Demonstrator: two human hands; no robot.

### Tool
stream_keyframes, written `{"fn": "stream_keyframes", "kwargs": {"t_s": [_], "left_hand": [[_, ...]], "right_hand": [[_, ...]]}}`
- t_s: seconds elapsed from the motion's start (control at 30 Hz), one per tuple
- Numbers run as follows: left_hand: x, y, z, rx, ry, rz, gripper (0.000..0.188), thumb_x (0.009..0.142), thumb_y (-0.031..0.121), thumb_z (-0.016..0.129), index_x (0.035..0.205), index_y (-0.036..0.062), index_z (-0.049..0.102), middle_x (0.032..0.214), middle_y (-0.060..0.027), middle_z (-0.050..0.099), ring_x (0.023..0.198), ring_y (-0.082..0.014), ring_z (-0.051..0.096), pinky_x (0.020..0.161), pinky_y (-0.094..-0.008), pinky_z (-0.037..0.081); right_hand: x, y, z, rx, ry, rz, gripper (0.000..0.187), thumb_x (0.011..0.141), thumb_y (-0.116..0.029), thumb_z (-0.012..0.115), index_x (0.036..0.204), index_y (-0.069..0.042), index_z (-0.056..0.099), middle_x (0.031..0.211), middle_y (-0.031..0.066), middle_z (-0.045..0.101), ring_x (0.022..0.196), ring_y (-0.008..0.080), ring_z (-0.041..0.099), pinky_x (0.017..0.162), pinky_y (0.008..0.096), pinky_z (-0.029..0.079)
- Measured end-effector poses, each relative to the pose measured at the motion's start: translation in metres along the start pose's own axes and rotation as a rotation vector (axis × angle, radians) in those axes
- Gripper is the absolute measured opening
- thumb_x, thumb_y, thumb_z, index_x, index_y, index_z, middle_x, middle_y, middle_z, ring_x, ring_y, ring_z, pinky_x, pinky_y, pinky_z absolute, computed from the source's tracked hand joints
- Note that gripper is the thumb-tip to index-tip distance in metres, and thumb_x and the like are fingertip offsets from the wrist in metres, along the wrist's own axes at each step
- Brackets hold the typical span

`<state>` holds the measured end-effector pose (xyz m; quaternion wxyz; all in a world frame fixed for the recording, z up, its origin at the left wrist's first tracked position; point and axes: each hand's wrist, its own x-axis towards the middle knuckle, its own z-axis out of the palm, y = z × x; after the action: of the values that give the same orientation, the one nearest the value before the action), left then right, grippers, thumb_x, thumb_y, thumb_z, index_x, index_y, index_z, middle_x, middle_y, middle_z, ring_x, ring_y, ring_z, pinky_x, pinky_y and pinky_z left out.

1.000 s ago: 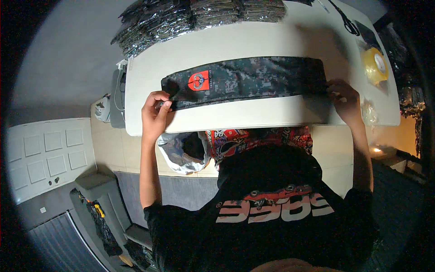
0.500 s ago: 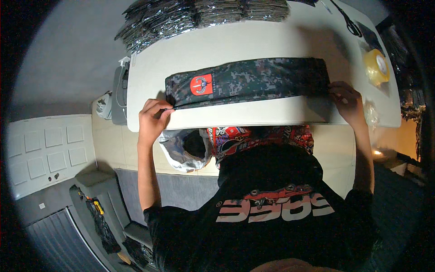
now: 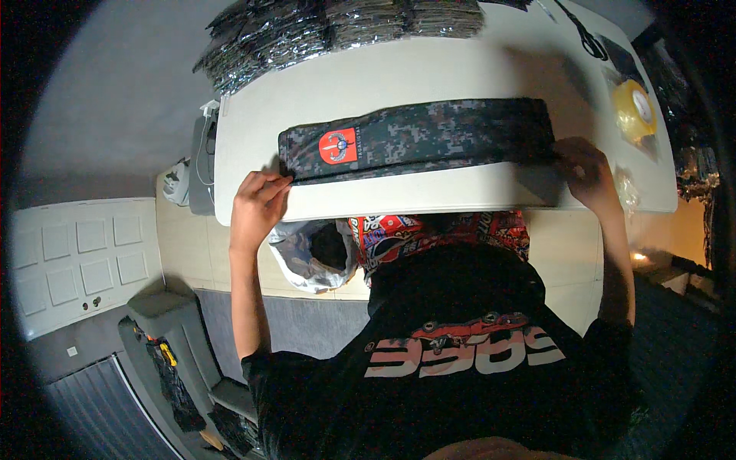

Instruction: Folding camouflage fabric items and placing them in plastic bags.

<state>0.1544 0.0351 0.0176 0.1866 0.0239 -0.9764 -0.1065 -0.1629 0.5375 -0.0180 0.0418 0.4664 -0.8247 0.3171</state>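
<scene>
A long strip of dark camouflage fabric (image 3: 437,136), folded flat, lies across the white table in front of me. A red emblem patch (image 3: 338,146) shows near its left end. My left hand (image 3: 258,201) pinches the near left corner of the fabric between thumb and fingers. At the opposite end, my right hand (image 3: 586,172) grips the right edge; its fingertips are dim in shadow. The fabric lies smooth and stretched out between both hands, slightly higher on the right.
Several stacked glossy plastic packets (image 3: 337,31) line the table's far edge. Scissors (image 3: 589,42) and a roll of clear yellowish tape (image 3: 635,111) sit at the right. Below the table's near edge (image 3: 368,212) stands a white plastic bag (image 3: 307,264). A grey sofa (image 3: 180,330) is at lower left.
Almost nothing differs. The view has shifted slightly, and both hands keep their hold on the fabric's two ends.
</scene>
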Motion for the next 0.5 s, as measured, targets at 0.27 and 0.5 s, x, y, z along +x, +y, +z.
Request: {"fn": "stream_keyframes", "kwargs": {"t_s": [0.27,0.5], "left_hand": [[0.003,-0.001,0.006,0.061,0.022,-0.008,0.014,0.082,0.008,0.079,0.095,0.0035,0.075,0.096,-0.0111,0.069,0.089,-0.0307,0.067,0.080,-0.0415,0.056],[0.005,-0.004,0.002,-0.097,0.064,-0.081,0.011,0.086,0.008,0.064,0.089,-0.0022,0.065,0.097,-0.0167,0.067,0.091,-0.0351,0.065,0.082,-0.0421,0.053]], "right_hand": [[-0.001,0.006,0.000,-0.044,-0.020,-0.050,0.026,0.085,0.007,0.071,0.108,-0.004,0.074,0.113,0.0122,0.072,0.101,0.0301,0.070,0.077,0.0359,0.059],[0.004,-0.006,0.002,0.033,0.026,0.079,0.029,0.082,0.006,0.071,0.110,-0.005,0.072,0.108,0.0116,0.071,0.096,0.0250,0.071,0.079,0.0328,0.057]]}}
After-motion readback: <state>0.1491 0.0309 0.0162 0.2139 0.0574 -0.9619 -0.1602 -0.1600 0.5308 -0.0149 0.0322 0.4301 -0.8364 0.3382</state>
